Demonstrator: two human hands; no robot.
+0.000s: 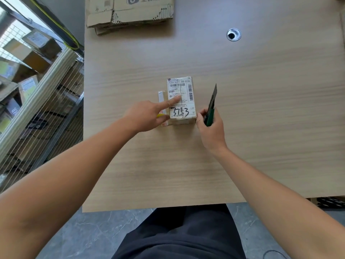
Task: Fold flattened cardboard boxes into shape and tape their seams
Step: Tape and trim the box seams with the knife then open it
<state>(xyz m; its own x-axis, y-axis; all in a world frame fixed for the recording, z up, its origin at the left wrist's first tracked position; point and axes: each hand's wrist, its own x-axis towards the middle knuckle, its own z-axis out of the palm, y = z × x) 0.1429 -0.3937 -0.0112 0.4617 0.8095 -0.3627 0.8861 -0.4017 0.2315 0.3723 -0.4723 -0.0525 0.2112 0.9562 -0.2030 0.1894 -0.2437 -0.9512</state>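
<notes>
A small cardboard box (183, 90) with a white shipping label and handwritten digits stands in the middle of the table (261, 128). My left hand (147, 115) rests against its left side, the index finger stretched out flat on the label and the thumb at the near left corner. My right hand (210, 128) is at the box's near right corner, closed around a green utility knife (211, 105) whose blade points up and away. A stack of flattened cardboard boxes (130, 12) lies at the table's far edge.
A round cable grommet (233, 34) sits in the table top at the far right. A wire-mesh shelf (37, 94) with parcels stands left of the table. The table's near edge is just in front of my lap.
</notes>
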